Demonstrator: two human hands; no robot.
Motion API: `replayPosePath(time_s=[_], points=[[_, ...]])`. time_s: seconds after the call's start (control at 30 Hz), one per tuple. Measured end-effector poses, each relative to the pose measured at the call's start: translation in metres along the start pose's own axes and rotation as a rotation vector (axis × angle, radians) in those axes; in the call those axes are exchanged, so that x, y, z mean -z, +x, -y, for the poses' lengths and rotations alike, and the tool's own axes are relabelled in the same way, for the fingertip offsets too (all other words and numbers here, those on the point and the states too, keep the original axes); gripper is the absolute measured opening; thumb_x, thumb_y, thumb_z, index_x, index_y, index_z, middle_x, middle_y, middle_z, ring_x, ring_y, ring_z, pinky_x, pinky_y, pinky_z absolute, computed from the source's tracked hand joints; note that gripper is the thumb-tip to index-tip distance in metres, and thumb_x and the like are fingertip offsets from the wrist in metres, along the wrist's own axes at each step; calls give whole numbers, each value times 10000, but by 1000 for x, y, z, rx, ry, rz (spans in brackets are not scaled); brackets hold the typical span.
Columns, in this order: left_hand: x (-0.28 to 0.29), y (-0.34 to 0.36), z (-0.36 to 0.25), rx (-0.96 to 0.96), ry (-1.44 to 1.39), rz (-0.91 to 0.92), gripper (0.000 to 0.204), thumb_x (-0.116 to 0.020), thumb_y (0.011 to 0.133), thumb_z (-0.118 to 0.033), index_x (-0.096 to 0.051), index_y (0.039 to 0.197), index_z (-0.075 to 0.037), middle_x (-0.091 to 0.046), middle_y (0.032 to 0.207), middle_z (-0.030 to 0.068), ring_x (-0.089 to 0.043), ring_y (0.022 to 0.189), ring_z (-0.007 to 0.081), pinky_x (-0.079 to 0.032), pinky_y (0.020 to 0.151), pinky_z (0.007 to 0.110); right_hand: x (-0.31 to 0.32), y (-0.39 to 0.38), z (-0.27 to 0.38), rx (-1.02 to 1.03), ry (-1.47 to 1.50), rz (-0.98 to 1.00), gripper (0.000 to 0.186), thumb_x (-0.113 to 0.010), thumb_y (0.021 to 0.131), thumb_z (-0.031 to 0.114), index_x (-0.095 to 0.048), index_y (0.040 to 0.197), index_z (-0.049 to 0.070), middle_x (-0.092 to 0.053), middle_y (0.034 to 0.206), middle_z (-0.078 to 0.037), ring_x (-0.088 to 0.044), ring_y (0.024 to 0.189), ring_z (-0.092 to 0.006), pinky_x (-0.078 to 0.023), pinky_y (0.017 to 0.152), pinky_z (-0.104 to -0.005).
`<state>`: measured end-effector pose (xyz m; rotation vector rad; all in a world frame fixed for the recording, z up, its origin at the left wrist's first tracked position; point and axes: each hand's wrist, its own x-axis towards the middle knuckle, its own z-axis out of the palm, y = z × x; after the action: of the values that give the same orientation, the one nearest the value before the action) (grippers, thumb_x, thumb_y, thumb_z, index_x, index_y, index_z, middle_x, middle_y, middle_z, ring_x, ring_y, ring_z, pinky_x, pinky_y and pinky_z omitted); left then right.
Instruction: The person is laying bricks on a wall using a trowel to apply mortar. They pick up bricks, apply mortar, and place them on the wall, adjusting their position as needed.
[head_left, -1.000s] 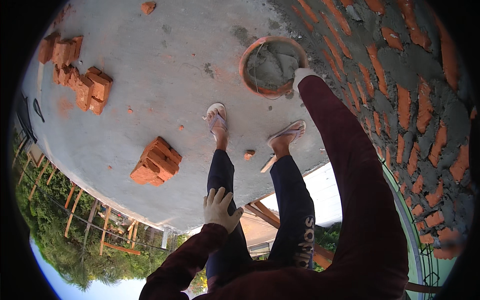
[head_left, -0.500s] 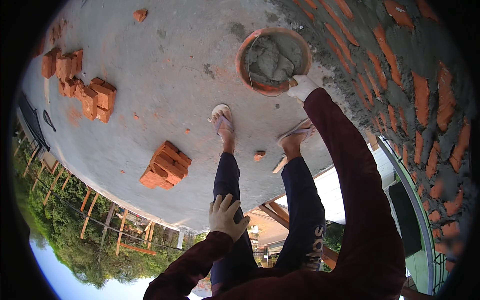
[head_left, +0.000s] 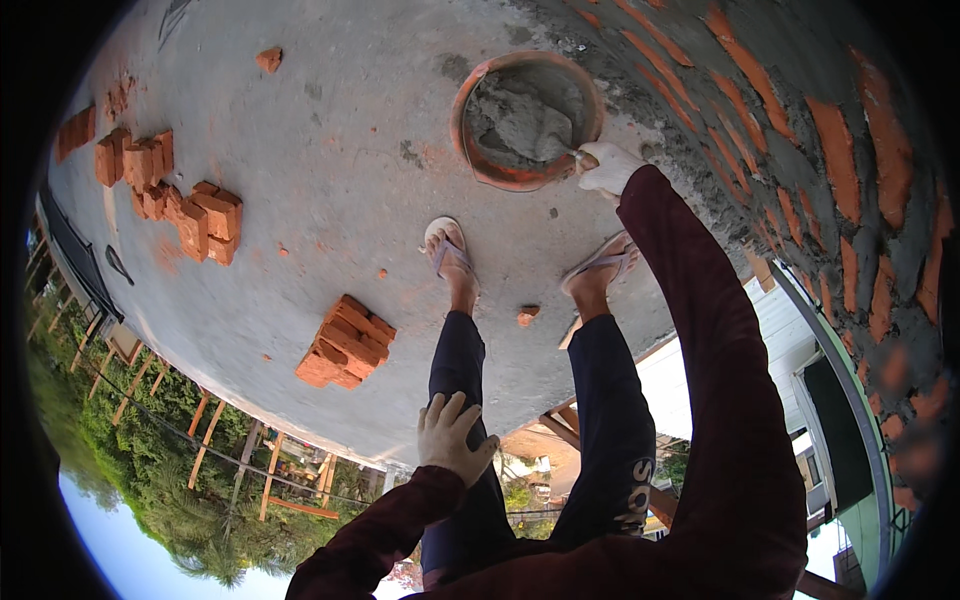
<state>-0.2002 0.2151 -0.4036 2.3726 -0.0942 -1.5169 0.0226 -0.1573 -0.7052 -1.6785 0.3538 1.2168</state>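
My right hand (head_left: pixel 609 167), in a pale glove, is closed around the handle of a trowel. The trowel's blade (head_left: pixel 553 138) is coated in grey and lies in wet mortar (head_left: pixel 515 110). A round orange-brown bucket (head_left: pixel 466 165) contains the mortar and stands on the floor beyond my feet. My hand is just outside the bucket's right rim. Also gloved, my left hand (head_left: pixel 455 440) rests on my left leg near the knee, fingers spread, with nothing in it.
A brick wall (head_left: pixel 835 160) with grey mortar joints rises on the right. Stacked bricks (head_left: pixel 348 340) lie left of my feet, and more bricks (head_left: pixel 215 222) lie farther left. A brick piece (head_left: pixel 528 315) sits between my feet. Beyond the floor's edge are wooden poles (head_left: pixel 207 440) and greenery.
The view has turned slightly, so the floor, bricks and bucket appear shifted. My right hand and the trowel have moved a little rightward relative to the bucket. My left hand stays on the leg.
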Motion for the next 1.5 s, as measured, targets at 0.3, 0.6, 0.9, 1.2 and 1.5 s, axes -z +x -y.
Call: replayPosePath(time_s=[0.3,0.6,0.9,1.2,1.5], points=[[26,19,15,-54,142,-75,608,-783,825,-435,-661,1340,-135,-532,1496,132,-379,1454,415,-294,1193,595,-20,-205,25,165,127,-300,230,-719,828,99,-489,820,78,-464,700,-11,-485,546,-127,-409,510,-340],[107,13,36,-377,474,-19,661,-706,865,-525,-646,1375,-110,-590,1452,143,-469,1387,420,-381,1157,534,-152,-625,213,112,876,-648,239,-700,929,171,-527,987,16,-547,713,-39,-582,474,-143,-459,398,-312],[243,-1,-40,-266,567,-54,667,-708,896,-546,-646,1395,-108,-589,1463,206,-536,1373,376,-411,1164,465,-101,-788,247,561,1224,-1159,252,-696,932,146,-547,1059,-12,-576,719,-48,-564,504,-145,-498,452,-301],[238,13,-72,-342,339,129,659,-702,919,-505,-626,1414,-76,-607,1438,216,-558,1349,363,-427,1147,445,31,-819,185,1403,1758,-1015,115,-615,988,147,-557,988,47,-538,722,7,-535,566,-116,-493,499,-275],[250,-8,-93,-302,272,131,633,-688,949,-464,-613,1417,-43,-625,1414,216,-585,1319,336,-443,1131,424,19,-796,114,1580,1733,-674,274,-493,1051,179,-579,1222,-18,-506,774,8,-462,535,-83,-399,428,-268]])
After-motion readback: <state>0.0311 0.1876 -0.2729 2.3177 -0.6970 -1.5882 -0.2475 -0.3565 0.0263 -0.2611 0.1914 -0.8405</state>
